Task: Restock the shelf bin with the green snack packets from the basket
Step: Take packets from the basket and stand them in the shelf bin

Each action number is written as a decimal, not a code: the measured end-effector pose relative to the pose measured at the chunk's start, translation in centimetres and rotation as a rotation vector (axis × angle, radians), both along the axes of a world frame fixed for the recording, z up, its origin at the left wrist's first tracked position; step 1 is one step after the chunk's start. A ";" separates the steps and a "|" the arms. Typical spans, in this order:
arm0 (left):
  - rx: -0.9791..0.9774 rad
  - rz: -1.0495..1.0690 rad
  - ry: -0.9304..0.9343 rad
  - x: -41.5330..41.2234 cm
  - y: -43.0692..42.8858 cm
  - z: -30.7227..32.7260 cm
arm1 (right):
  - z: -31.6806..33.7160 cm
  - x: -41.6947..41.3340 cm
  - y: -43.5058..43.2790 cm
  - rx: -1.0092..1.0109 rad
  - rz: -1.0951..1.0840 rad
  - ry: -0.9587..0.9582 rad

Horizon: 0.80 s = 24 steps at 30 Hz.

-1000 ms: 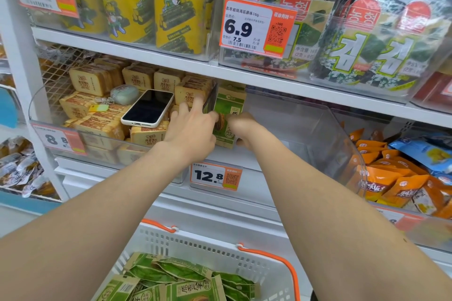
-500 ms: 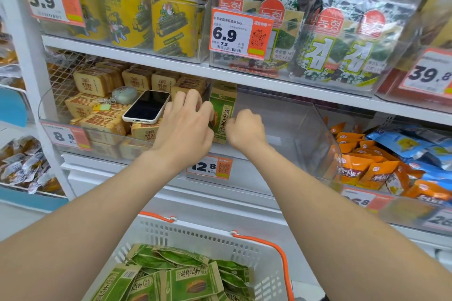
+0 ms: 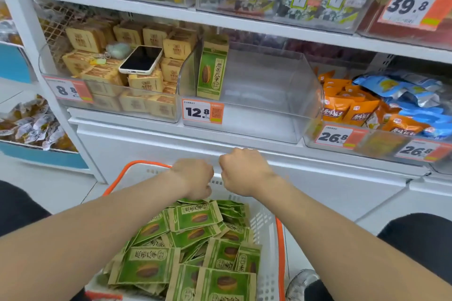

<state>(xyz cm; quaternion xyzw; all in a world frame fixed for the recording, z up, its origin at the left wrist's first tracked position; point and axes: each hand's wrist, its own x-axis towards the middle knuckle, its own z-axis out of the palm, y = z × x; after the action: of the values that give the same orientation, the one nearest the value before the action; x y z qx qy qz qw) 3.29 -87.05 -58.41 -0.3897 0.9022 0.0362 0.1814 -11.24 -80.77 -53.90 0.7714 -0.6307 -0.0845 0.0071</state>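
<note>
Left hand (image 3: 193, 177): back turned up, fingers curled under. The fingertips are down at the far edge of the packet heap, and I cannot tell whether they pinch anything.
Right hand (image 3: 244, 173): just beside the left hand, knuckles close together and fingers curled under. Nothing shows in it, but the underside is hidden, so I cannot tell whether it grasps anything.
Green snack packets (image 3: 195, 217): a loose heap directly below both hands and on the person's side of them, lying flat and overlapping.
Basket (image 3: 265, 227): white with an orange rim, under both hands, holding the heap.
Standing packet (image 3: 212, 68): one green packet up beyond the left hand, upright against the left wall of the shelf bin.
Shelf bin (image 3: 281, 105): clear plastic, above and beyond both hands.
Price tag (image 3: 202, 112): reads 12.8, on the bin's front, straight beyond the left hand.
Phone (image 3: 141, 60): up and to the left of the left hand, screen up on the tan packets (image 3: 144, 83) in the neighbouring bin.
Orange packets (image 3: 352, 107): up and to the right of the right hand.
</note>
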 end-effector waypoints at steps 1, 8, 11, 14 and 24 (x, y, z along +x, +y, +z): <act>0.046 -0.036 -0.054 -0.3 0.5 -1.5 | -1.2 -0.1 0.6 0.071 0.015 0.029; 0.347 -0.069 -0.141 -0.1 3.4 -9.9 | -8.5 -1.5 4.1 0.411 -0.022 0.093; 0.515 -0.082 -0.114 -0.1 5.7 -11.0 | -10.1 -2.1 5.4 0.540 -0.041 0.117; 0.546 -0.032 -0.043 -0.7 7.5 -12.0 | -11.0 -2.5 6.0 0.577 -0.052 0.101; 0.488 0.143 0.216 -0.7 6.6 -12.2 | -11.6 -2.0 5.2 0.543 -0.026 0.081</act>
<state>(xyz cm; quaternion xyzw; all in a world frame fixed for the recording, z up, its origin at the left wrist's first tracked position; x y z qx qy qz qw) 2.61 -80.44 -70.61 -0.3910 0.8511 0.3064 0.1699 -13.21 -75.59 -65.47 0.7330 -0.5939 -0.2814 -0.1756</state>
